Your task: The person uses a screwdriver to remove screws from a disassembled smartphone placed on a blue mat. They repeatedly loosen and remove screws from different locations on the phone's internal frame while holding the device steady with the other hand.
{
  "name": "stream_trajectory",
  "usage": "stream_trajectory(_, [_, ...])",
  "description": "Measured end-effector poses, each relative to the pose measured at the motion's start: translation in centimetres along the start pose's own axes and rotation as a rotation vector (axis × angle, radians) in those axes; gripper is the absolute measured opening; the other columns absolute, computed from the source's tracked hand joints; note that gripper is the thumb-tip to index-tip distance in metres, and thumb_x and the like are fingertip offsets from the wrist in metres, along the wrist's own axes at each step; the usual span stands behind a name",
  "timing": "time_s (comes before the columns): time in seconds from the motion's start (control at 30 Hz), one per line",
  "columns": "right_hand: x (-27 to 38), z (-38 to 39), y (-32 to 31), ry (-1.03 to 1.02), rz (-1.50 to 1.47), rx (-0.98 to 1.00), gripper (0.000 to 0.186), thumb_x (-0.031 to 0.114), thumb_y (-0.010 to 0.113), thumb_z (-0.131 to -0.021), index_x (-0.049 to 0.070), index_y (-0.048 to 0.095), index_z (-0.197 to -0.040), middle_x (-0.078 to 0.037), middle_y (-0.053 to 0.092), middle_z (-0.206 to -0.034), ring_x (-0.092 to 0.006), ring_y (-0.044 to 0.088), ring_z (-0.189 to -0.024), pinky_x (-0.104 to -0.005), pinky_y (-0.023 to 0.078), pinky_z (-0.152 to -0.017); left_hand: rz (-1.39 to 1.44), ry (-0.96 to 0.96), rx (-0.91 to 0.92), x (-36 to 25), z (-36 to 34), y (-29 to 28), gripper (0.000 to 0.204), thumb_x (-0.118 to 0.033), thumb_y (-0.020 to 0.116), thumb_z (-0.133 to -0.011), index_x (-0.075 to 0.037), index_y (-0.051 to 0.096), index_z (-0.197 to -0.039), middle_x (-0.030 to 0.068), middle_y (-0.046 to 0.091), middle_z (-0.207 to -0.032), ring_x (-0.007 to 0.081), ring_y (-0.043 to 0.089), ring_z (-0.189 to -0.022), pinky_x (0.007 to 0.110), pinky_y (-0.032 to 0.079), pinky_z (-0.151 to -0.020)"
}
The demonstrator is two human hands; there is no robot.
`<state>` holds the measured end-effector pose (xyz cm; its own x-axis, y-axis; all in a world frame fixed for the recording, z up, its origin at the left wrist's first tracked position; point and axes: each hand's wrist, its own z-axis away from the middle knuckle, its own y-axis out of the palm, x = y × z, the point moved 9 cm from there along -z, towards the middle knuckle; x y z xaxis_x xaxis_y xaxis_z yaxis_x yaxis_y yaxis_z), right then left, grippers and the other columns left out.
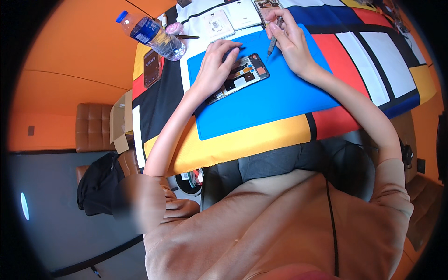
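Observation:
On the blue mat [242,114] lies a smartphone with its back off [243,78], its inner parts and orange strip showing. My left hand [217,65] rests over the phone's left part, fingers stretched out and thumb apart from them. The hand covers some of that side, and whether it presses on the phone cannot be told. My right hand [290,41] is closed round a slim grey screwdriver [272,45]. The driver's tip points down, to the right of the phone and apart from it.
A water bottle with a blue cap [151,36] stands at the table's left, near a dark phone with a lit screen [152,68]. A pink round item [175,29], a white panel [218,25] and another opened phone [267,5] lie at the back.

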<state>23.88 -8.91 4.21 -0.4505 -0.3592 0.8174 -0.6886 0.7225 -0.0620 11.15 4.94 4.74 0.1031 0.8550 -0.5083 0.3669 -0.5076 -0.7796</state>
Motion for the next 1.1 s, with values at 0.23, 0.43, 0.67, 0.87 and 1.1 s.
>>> stream_trajectory(0.23, [2.2, 1.4, 1.7, 0.012, 0.027, 0.032, 0.014, 0.016, 0.049, -0.107, 0.005, 0.054, -0.114, -0.001, 0.055, -0.081, -0.0057, 0.051, -0.07, -0.0222, 0.041, -0.059, -0.161, 0.215, 0.022, -2.2, 1.6, 1.5, 0.033, -0.028, 0.059, -0.102, -0.004, 0.067, -0.124, 0.014, 0.063, -0.122, 0.0317, 0.059, -0.11, 0.042, 0.046, -0.1])
stream_trajectory(0.43, [3.6, 1.8, 2.7, -0.059, 0.078, 0.115, 0.013, 0.013, 0.047, -0.107, 0.005, 0.055, -0.114, 0.0, 0.053, -0.081, -0.0067, 0.05, -0.071, -0.0224, 0.04, -0.063, -0.251, 0.226, 0.032, -1.6, 1.9, 2.0, 0.033, -0.029, 0.058, -0.104, -0.008, 0.067, -0.127, 0.0105, 0.062, -0.126, 0.0276, 0.059, -0.114, 0.038, 0.049, -0.098])
stream_trajectory(0.67, [3.8, 2.1, 2.8, -0.138, 0.135, 0.127, 0.012, 0.01, 0.047, -0.107, 0.004, 0.054, -0.115, -0.002, 0.055, -0.084, -0.008, 0.052, -0.071, -0.023, 0.042, -0.064, -0.272, 0.25, 0.002, -1.6, 1.9, 2.1, 0.032, -0.03, 0.059, -0.104, -0.009, 0.068, -0.127, 0.0108, 0.064, -0.125, 0.0274, 0.061, -0.115, 0.039, 0.051, -0.098])
stream_trajectory(0.87, [3.7, 2.4, 2.7, -0.176, 0.194, 0.152, 0.012, 0.007, 0.048, -0.105, 0.004, 0.054, -0.115, -0.003, 0.056, -0.085, -0.0083, 0.054, -0.071, -0.0235, 0.043, -0.064, -0.279, 0.251, -0.005, -1.6, 2.0, 2.1, 0.032, -0.029, 0.059, -0.103, -0.009, 0.068, -0.126, 0.0104, 0.064, -0.125, 0.0279, 0.061, -0.115, 0.039, 0.051, -0.099])
stream_trajectory(1.1, [4.1, 2.3, 2.8, -0.195, 0.194, 0.157, 0.013, 0.006, 0.048, -0.105, 0.004, 0.055, -0.115, -0.003, 0.056, -0.084, -0.0088, 0.054, -0.07, -0.0239, 0.043, -0.064, -0.278, 0.229, 0.013, -1.5, 1.9, 2.1, 0.032, -0.029, 0.059, -0.103, -0.009, 0.068, -0.126, 0.01, 0.064, -0.125, 0.028, 0.06, -0.116, 0.04, 0.05, -0.099])
